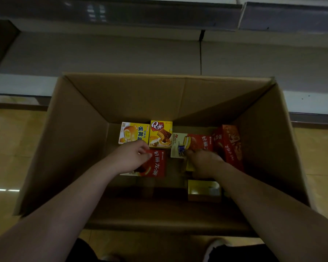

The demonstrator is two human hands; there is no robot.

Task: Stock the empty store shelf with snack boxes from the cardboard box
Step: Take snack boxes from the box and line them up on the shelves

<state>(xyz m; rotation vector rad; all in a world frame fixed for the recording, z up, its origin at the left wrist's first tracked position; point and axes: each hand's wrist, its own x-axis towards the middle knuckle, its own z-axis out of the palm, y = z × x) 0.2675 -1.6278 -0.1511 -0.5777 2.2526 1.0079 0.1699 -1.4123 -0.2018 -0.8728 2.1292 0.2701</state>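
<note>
The person is standing over the cardboard box (68, 148), both bare forearms reaching down into it, so the job looks to be at its picking stage, with plenty left to do. Nearest in the box, a gold box (204, 190) is lying in shadow by the near wall. A little further in, the left hand (130, 156) is resting on a red snack box (155, 163), its fingers curled over the box's top left corner; whether that grip is already closing tight is hard to tell. The right hand (204, 163) is reaching down at the near edge of a red and cream box (195, 143), fingers bent and pointing downward, partly covering a small yellow box (189, 165); which of the two it is taking hold of cannot be told. Beside it a tall red box (229, 146) is leaning against the right wall. Further back, a yellow cake box (133, 133) and a yellow chocolate box (161, 134) are sitting side by side, touching. Beyond the cardboard box, the grey shelf (102, 53) is showing no stock in the visible part, so at least seven boxes are still waiting. The deep walls of the cardboard box are crowding the arms, and the dim light is making the labels hard to read.
</note>
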